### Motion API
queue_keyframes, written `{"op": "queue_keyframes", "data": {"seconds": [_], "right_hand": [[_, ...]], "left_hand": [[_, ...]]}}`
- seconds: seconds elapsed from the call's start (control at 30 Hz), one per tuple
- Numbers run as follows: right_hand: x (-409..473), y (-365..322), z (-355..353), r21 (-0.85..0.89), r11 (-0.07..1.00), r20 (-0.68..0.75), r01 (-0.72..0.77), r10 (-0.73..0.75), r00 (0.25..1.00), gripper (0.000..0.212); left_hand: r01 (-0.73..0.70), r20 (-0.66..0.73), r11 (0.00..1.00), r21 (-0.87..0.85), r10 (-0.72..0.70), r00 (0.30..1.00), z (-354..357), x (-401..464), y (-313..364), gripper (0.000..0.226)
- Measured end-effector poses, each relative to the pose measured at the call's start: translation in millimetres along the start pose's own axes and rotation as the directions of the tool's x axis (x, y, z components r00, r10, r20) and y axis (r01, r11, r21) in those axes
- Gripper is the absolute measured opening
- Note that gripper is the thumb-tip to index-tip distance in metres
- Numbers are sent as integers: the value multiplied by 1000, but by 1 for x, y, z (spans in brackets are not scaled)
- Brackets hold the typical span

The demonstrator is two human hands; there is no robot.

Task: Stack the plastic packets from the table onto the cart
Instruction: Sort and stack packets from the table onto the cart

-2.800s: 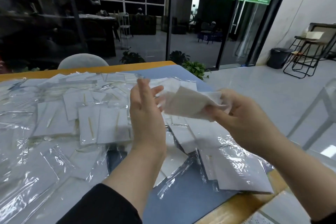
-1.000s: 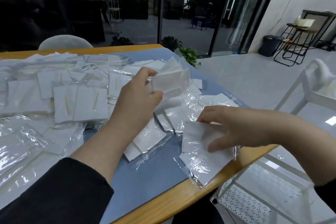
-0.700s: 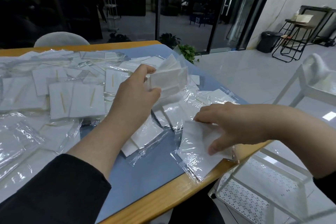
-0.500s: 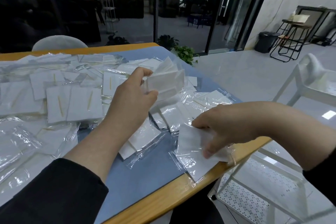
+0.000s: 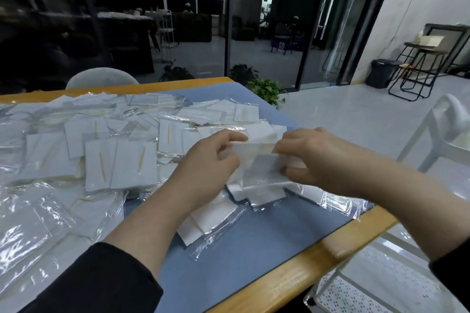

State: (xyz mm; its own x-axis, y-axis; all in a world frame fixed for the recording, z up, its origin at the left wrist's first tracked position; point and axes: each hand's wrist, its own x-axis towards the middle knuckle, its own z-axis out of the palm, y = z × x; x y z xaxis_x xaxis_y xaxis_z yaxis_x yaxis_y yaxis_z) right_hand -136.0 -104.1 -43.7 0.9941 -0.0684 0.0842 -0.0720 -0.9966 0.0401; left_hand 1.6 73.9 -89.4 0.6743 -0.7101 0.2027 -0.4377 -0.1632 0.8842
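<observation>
Blue-matted table, held packets pinched between left hand and right hand, count unclear, cart cut off.

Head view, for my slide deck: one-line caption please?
Both hands, left hand and right hand, grip a bundle of plastic packets above the packet-strewn table.

Wooden table, light wood edge running from 6 o'clock up to 3 o'clock. Blue mat covers most of the top, wood rim exposed at 5 and along the far edge at 11. Clear plastic packets with white inserts lie scattered and overlapping on the mat from 12 round to 8, thickest at 9–10. Several show a thin yellow stick inside. Bare mat at 6.
</observation>
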Motion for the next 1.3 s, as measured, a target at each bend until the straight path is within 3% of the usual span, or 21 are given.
{"op": "queue_keyframes", "data": {"seconds": [0.03, 0.07, 0.13, 0.17, 0.27, 0.37, 0.47, 0.57, 0.73, 0.8, 0.9, 1.0, 1.1, 1.17, 1.3], "right_hand": [[3, -1, 7, 2, 1000, -48, 7, -7, 999, 20], [6, -1, 14, 15, 1000, -94, 11, -9, 995, 21], [9, -1, 30, 34, 999, -202, 29, -21, 979, 24], [10, -1, 38, 60, 998, -266, 27, -10, 964, 30], [9, 2, 54, 295, 955, -395, -25, 146, 907, 65], [7, 5, 55, 561, 825, -313, -69, 288, 905, 88], [4, 2, 55, 690, 719, -168, -81, 268, 949, 66], [6, -8, 58, 642, 767, -238, -16, 218, 947, 39], [3, 3, 48, 679, 734, -361, -2, 336, 870, 32], [-4, 10, 35, 703, 711, -316, -17, 333, 888, 32], [-17, 31, 18, 663, 737, -249, -134, 385, 889, 53], [-34, 55, 8, 421, 786, -28, -453, 510, 859, 67], [-49, 58, 13, 182, 801, 224, -570, 530, 818, 87], [-53, 56, 21, 136, 809, 271, -572, 525, 807, 89], [-54, 55, 27, 132, 796, 204, -591, 561, 802, 87]], "left_hand": [[4, -8, 998, -64, -4, 1000, 1, -1, 2, 18], [2, -18, 992, -128, -4, 1000, 2, -3, 5, 21], [-25, -27, 987, -156, 21, 999, 7, -5, 7, 51], [-38, -33, 994, -101, 35, 999, 10, -5, 6, 54], [-53, -74, 998, 40, 56, 996, 19, -5, 6, 31], [-67, -81, 997, 38, 70, 994, 21, -3, 4, 23], [-42, -86, 999, -34, 39, 996, 26, -6, 8, 20], [-43, -55, 999, -12, 42, 998, 33, -6, 7, 17], [-74, -33, 995, 67, 76, 997, 22, -6, 6, 14], [-84, -74, 993, 86, 90, 993, 20, -5, 5, 10], [-86, -152, 995, 49, 93, 984, 20, -4, 6, 12], [-68, -180, 998, 1, 67, 981, 21, -5, 5, 11], [-72, -201, 997, 17, 74, 977, 23, -5, 3, 8], [-65, -215, 998, 13, 66, 974, 25, -5, 3, 8], [-63, -231, 998, -3, 60, 971, 24, -6, 3, 6]]}}
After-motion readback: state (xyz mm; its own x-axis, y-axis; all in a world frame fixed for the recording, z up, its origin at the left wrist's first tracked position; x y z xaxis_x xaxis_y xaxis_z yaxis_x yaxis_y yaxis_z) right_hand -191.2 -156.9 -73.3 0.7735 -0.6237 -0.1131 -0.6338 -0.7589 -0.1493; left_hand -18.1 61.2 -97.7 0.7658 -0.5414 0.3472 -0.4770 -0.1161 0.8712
